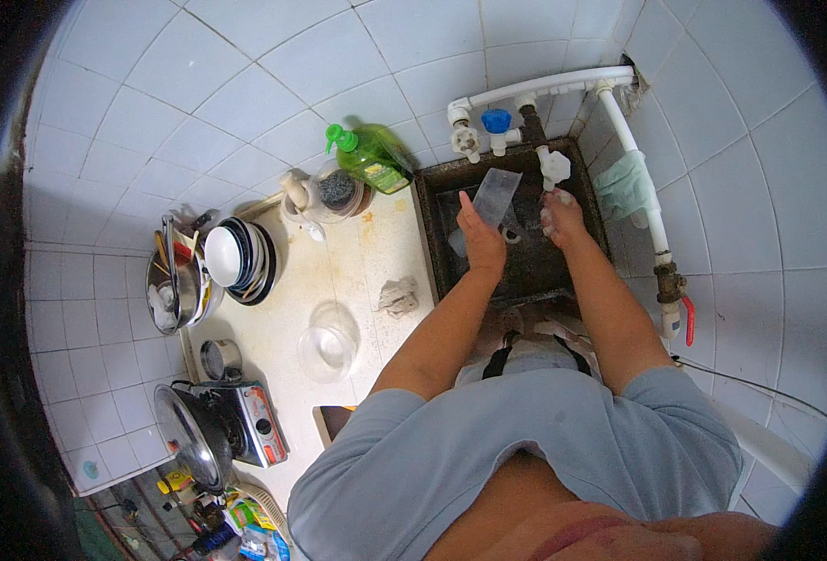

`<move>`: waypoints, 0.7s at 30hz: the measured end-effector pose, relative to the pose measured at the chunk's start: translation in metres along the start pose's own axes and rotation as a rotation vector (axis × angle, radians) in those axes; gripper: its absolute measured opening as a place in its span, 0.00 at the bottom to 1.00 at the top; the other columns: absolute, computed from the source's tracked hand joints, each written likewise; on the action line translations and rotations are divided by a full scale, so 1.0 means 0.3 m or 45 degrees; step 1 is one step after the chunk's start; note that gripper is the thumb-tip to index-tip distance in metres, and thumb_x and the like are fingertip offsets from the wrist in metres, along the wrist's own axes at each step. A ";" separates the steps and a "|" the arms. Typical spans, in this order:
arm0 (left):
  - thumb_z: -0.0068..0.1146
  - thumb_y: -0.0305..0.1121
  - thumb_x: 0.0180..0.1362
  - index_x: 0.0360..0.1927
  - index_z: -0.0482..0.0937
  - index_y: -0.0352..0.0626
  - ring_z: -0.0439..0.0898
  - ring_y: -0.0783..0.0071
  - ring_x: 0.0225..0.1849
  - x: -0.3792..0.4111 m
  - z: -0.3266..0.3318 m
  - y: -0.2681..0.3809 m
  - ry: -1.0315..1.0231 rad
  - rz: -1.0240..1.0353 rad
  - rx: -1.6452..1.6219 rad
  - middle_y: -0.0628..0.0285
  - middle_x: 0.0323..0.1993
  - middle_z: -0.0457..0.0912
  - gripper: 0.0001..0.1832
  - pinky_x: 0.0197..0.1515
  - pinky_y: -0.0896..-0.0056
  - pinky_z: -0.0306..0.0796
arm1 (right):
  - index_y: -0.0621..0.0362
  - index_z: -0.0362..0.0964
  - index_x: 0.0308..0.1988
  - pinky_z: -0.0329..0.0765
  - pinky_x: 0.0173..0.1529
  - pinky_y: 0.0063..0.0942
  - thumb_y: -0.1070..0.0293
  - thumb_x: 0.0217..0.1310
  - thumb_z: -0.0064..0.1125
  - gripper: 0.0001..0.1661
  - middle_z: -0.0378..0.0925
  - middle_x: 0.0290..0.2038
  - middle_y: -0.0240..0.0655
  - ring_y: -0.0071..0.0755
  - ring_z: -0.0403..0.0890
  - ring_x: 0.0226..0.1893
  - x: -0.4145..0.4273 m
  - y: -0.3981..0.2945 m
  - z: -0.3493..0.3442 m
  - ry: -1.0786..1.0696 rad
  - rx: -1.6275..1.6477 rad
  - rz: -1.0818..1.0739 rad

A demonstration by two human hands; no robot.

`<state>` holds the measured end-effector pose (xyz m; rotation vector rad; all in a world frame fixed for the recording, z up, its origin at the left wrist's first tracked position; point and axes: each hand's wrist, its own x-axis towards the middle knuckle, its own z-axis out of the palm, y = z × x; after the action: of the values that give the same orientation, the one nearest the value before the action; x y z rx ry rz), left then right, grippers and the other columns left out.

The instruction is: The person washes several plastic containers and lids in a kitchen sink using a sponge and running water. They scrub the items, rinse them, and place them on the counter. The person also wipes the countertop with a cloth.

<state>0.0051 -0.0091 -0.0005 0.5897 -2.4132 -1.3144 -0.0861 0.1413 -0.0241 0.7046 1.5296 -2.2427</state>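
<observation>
My left hand (482, 242) grips a clear, box-shaped plastic container (498, 196), tilted above the dark sink (547, 270). My right hand (563, 217) is just below the white tap (554, 168) at the sink's right side. White suds or water show on its curled fingers, and whether it holds anything is unclear. Below the container, a pale curved handle (512, 236) shows in the sink, its body partly hidden. Another translucent item (458, 243) lies left of my left hand, mostly covered by it.
A green soap pump bottle (378, 165) stands left of the sink. On the counter (294, 280) are a crumpled cloth (398, 296), a clear plastic bowl (326, 352), stacked bowls (234, 256) and a portable gas stove (259, 424). A pale green cloth (624, 184) hangs on the right pipe.
</observation>
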 end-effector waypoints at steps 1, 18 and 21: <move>0.45 0.13 0.52 0.71 0.41 0.43 0.64 0.40 0.59 0.003 -0.003 -0.006 0.058 0.146 0.043 0.39 0.60 0.55 0.44 0.57 0.53 0.64 | 0.53 0.67 0.49 0.65 0.18 0.28 0.66 0.64 0.53 0.13 0.74 0.31 0.33 0.27 0.70 0.21 -0.004 -0.008 0.007 0.024 -0.055 0.020; 0.46 0.12 0.50 0.70 0.46 0.42 0.69 0.42 0.53 0.014 0.014 -0.065 0.081 0.550 0.264 0.39 0.57 0.59 0.43 0.54 0.53 0.68 | 0.57 0.69 0.34 0.66 0.28 0.32 0.50 0.66 0.51 0.21 0.68 0.21 0.33 0.29 0.70 0.22 0.022 -0.070 -0.045 0.248 -0.623 -0.630; 0.46 0.19 0.57 0.70 0.45 0.44 0.73 0.43 0.50 0.013 0.037 -0.005 -0.127 -0.001 0.084 0.36 0.57 0.61 0.38 0.46 0.52 0.73 | 0.59 0.71 0.38 0.71 0.35 0.36 0.46 0.63 0.53 0.25 0.73 0.27 0.38 0.35 0.75 0.29 -0.077 -0.164 -0.006 0.152 -0.775 -0.912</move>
<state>-0.0032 -0.0039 -0.0072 0.5554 -2.5455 -1.2977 -0.0929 0.1608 0.0263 0.1034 2.6666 -1.9472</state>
